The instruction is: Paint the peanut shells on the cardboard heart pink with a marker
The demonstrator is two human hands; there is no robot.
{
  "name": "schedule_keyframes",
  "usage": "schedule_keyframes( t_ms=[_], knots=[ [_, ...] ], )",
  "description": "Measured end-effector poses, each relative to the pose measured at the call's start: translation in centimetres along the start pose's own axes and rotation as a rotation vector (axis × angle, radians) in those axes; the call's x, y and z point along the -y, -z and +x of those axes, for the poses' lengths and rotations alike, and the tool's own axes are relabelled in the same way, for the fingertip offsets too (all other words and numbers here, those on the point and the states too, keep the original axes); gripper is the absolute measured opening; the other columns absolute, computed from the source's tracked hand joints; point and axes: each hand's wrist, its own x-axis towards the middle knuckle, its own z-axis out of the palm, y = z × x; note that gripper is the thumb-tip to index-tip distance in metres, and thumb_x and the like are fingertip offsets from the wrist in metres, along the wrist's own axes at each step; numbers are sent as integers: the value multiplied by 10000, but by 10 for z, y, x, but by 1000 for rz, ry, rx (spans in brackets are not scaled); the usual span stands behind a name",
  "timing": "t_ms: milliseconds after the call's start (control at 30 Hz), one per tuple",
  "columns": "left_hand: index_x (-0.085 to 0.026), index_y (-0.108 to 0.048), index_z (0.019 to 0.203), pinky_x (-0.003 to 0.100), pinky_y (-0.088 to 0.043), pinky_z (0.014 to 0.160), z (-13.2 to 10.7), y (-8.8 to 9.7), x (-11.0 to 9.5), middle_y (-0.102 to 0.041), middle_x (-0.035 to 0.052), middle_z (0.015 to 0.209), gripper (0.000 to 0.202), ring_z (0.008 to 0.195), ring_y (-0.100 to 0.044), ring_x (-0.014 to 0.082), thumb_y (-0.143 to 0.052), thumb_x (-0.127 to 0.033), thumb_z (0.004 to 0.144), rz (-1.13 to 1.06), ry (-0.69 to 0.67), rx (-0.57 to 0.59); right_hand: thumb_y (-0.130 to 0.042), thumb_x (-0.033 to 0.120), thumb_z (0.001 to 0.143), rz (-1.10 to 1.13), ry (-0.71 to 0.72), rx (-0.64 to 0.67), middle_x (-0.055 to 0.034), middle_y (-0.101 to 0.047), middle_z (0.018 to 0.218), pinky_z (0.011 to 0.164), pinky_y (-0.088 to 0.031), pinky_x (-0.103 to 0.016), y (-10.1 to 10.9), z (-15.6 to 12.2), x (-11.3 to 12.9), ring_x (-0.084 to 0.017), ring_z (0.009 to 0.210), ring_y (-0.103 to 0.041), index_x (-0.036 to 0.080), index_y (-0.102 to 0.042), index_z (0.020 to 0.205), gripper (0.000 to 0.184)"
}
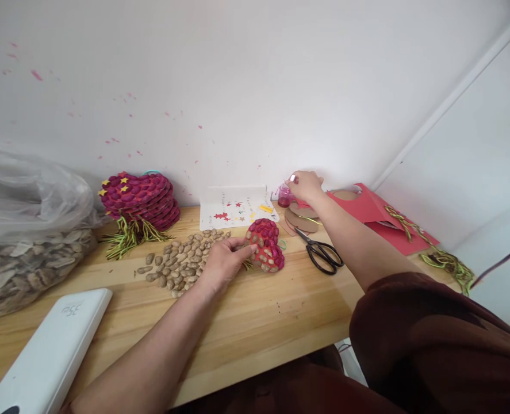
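Observation:
My left hand (223, 261) rests on the wooden table (259, 322) with its fingers pinched on the edge of a red shell-covered heart (267, 244), part of which is still bare tan shells. A pile of loose tan shells (181, 259) lies just left of that hand. My right hand (307, 185) reaches to the back wall, fingers closed around a small pink paint jar (284, 196). Round cardboard discs (300, 217) lie under that hand.
A stack of finished red hearts with yellow stars (140, 198) stands back left. A clear bag of shells (22, 230) sits far left, a white power bank (52, 351) in front of it. Black scissors (321, 253), a star sticker sheet (235, 208), red card (379, 215) and green cord (447, 261) lie on the right.

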Motion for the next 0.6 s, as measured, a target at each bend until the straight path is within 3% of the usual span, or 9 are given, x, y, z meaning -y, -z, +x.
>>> schedule_keyframes(
  t_ms=[267,367,500,600],
  knots=[
    [-177,-829,790,264,-440,559,1,0,0,-786,60,768,291,610,-624,160,-922,-382,606,-32,-47,-64,-596,369,924,40,5,-65,-134,-778,1017,967,-379,-471,4,-7,-2,-351,1134,-610,211,-738,919,213],
    [-173,-841,808,257,-421,548,2,1,1,-800,71,811,302,616,-614,155,-917,-395,618,-30,-58,-59,-530,394,960,99,-33,-131,-106,-774,980,920,-411,-426,11,-17,-3,-296,1011,-644,217,-724,954,263],
    [-171,-856,875,242,-388,535,3,2,5,-814,78,879,337,597,-562,128,-901,-406,637,-11,-82,-43,-575,384,927,523,-65,-299,-39,-741,838,788,-463,-346,23,-46,-3,-216,808,-651,214,-707,906,216],
    [-169,-861,914,240,-373,527,4,3,7,-804,72,864,350,569,-518,113,-877,-420,670,18,-102,-16,-617,403,915,855,31,-349,-5,-697,770,732,-484,-318,34,-81,6,-173,735,-632,212,-700,873,212]
  ],
)
